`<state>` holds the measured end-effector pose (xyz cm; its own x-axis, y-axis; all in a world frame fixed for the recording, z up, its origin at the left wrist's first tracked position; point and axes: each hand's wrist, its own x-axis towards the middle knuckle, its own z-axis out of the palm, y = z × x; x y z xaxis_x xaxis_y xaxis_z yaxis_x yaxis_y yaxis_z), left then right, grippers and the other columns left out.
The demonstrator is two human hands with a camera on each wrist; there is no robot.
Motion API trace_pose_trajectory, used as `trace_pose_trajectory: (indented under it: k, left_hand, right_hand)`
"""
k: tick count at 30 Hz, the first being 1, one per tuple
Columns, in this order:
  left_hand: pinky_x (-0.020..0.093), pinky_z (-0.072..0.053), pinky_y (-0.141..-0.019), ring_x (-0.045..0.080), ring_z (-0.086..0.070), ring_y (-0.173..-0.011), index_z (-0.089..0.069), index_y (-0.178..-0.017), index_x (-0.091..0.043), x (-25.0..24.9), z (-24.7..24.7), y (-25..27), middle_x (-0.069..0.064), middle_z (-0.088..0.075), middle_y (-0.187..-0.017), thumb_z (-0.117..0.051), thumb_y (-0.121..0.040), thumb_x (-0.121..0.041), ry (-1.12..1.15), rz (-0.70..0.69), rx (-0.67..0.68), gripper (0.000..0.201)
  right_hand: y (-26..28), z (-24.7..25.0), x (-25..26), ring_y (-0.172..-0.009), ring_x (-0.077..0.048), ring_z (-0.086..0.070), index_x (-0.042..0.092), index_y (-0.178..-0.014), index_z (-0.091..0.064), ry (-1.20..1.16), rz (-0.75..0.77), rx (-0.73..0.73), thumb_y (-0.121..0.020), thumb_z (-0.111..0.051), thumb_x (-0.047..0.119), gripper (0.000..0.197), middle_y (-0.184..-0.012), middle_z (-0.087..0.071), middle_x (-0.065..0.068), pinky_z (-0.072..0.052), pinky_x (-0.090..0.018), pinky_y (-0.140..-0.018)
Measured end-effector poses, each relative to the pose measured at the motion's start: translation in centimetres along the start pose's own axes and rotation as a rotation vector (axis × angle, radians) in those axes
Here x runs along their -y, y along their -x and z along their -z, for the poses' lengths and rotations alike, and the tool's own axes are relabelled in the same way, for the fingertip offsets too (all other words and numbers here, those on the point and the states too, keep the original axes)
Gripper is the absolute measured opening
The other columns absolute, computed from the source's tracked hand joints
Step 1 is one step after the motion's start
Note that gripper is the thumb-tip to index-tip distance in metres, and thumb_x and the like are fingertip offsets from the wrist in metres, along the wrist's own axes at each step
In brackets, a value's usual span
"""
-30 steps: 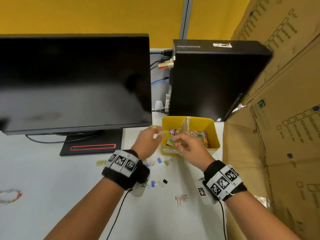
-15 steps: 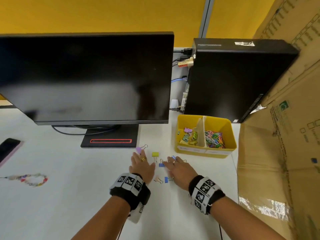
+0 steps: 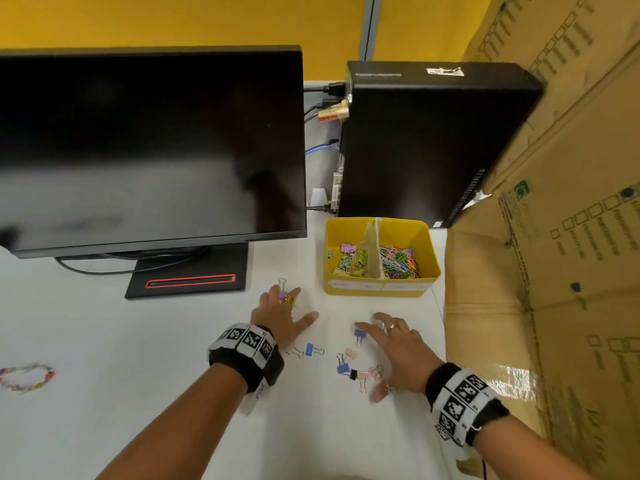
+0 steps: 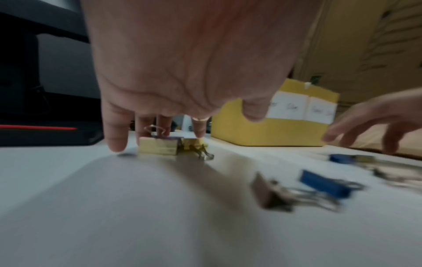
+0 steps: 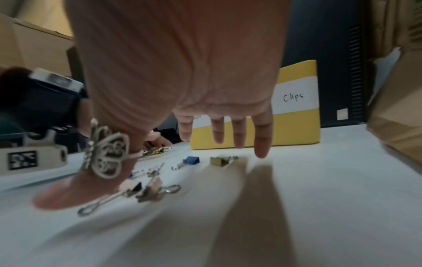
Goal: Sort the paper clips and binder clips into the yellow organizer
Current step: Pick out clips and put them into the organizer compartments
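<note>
The yellow organizer (image 3: 379, 289) stands behind both hands, with binder clips in its left compartment and coloured paper clips in its right. My left hand (image 3: 287, 306) lies flat and spread on the table, fingertips beside a purple binder clip (image 3: 282, 294) and yellow binder clips (image 4: 157, 148). My right hand (image 3: 384, 341) is also spread, fingers straight, with a blue binder clip (image 3: 360, 336) at its fingertips. Several loose binder clips (image 3: 349, 367) lie between the hands, some by the right thumb (image 5: 146, 191). Neither hand holds anything.
A black monitor (image 3: 149, 150) on its stand (image 3: 188, 278) fills the back left. A black computer case (image 3: 415, 143) stands behind the organizer. A large cardboard box (image 3: 554, 271) walls off the right side. A bead bracelet (image 3: 26, 377) lies far left.
Both hands have come back from the organizer to the table near me and have spread apart over the loose binder clips.
</note>
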<state>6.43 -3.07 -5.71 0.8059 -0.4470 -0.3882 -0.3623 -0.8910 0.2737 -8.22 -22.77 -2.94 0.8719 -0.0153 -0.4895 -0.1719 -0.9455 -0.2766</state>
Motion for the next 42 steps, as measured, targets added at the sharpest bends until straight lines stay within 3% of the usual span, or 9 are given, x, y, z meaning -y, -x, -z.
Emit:
trace_pose_trajectory:
  k: [5,9,12,16,20,29,34,40,42]
  left_hand:
    - [0.047,-0.045,-0.098,0.029,-0.032,-0.123,-0.015,-0.140,-0.038,-0.9,-0.8,1.9,0.006,-0.024,-0.136,-0.066,-0.051,-0.076,-0.216,-0.114,0.151,0.109]
    - [0.040,-0.044,-0.101,0.033,-0.038,-0.117,-0.026,-0.137,-0.031,-1.8,-0.7,1.9,0.010,-0.018,-0.137,-0.071,-0.065,-0.059,-0.194,-0.104,0.167,0.089]
    - [0.036,-0.043,-0.100,0.031,-0.042,-0.113,-0.039,-0.131,-0.022,-2.6,-0.8,2.2,0.011,-0.024,-0.136,-0.064,-0.080,-0.045,-0.164,-0.118,0.154,0.062]
    - [0.035,-0.045,-0.094,0.031,-0.045,-0.109,-0.046,-0.121,-0.013,-3.4,-1.3,2.4,0.013,-0.031,-0.128,-0.058,-0.089,-0.032,-0.092,-0.065,0.140,0.039]
    - [0.037,-0.046,-0.098,0.032,-0.046,-0.113,-0.045,-0.125,-0.014,-3.3,-1.4,2.2,0.013,-0.031,-0.127,-0.058,-0.089,-0.029,0.019,-0.007,0.175,0.042]
    - [0.027,-0.049,-0.088,0.027,-0.057,-0.099,-0.054,-0.098,-0.011,-2.1,-0.4,1.6,0.008,-0.040,-0.102,-0.049,-0.089,-0.013,0.217,-0.038,0.210,0.011]
    - [0.008,-0.047,-0.050,0.007,-0.050,-0.061,-0.047,-0.099,-0.013,-3.0,4.7,3.1,-0.003,-0.047,-0.079,-0.053,-0.092,-0.011,0.750,-0.054,0.269,0.009]
    - [0.020,-0.049,-0.059,0.009,-0.048,-0.060,-0.047,-0.088,-0.016,-8.6,11.7,0.5,-0.003,-0.049,-0.071,-0.052,-0.093,-0.013,0.947,-0.156,0.077,0.007]
    - [0.034,-0.054,-0.068,0.014,-0.052,-0.059,-0.050,-0.083,-0.017,-10.4,12.8,-1.6,0.001,-0.053,-0.072,-0.053,-0.092,-0.018,0.915,-0.109,0.039,0.010]
  right_hand:
    - [-1.4,-0.6,1.3,-0.120,-0.028,-0.025,0.037,-0.136,-0.022,-0.051,-0.027,0.019,-0.049,-0.086,0.039,0.108,-0.135,-0.024,-0.007,-0.044,-0.046,-0.097]
    - [-2.8,-0.4,2.5,-0.111,-0.028,-0.032,0.028,-0.127,-0.039,-0.113,0.013,0.015,-0.071,-0.075,0.021,0.068,-0.124,-0.031,-0.008,-0.042,-0.036,-0.096]
    - [-3.3,-0.1,3.0,-0.100,-0.023,-0.030,0.021,-0.119,-0.047,-0.158,0.041,-0.024,-0.084,-0.055,0.003,0.041,-0.109,-0.030,-0.003,-0.041,-0.019,-0.080]
    - [-3.7,0.4,3.2,-0.092,-0.022,-0.029,0.015,-0.107,-0.051,-0.111,0.039,-0.007,-0.082,-0.051,-0.001,0.030,-0.100,-0.027,-0.002,-0.043,-0.032,-0.085]
    - [-3.9,0.8,3.4,-0.086,-0.025,-0.044,0.015,-0.088,-0.042,-0.046,0.030,0.010,-0.078,-0.054,-0.003,0.024,-0.098,-0.040,-0.011,-0.034,-0.027,-0.062]
    - [-4.3,0.5,3.3,-0.099,-0.030,-0.056,-0.003,-0.099,-0.062,-0.008,0.048,-0.049,-0.083,-0.050,-0.002,0.020,-0.111,-0.058,-0.020,-0.043,-0.031,-0.080]
    - [-2.7,2.3,3.0,-0.071,-0.017,-0.057,0.002,-0.080,-0.071,-0.505,0.036,-0.295,-0.070,-0.063,-0.011,0.018,-0.081,-0.063,-0.007,-0.043,-0.011,-0.068]
    - [-3.8,9.8,3.8,-0.062,0.004,-0.051,0.001,-0.080,-0.070,-0.681,-0.007,-0.769,-0.075,-0.064,-0.008,0.011,-0.074,-0.064,-0.002,-0.040,0.006,-0.062]
    - [-5.3,11.4,3.4,-0.066,-0.005,-0.056,0.002,-0.089,-0.068,-0.635,-0.051,-0.778,-0.078,-0.064,-0.003,0.013,-0.085,-0.068,-0.008,-0.045,-0.001,-0.070]
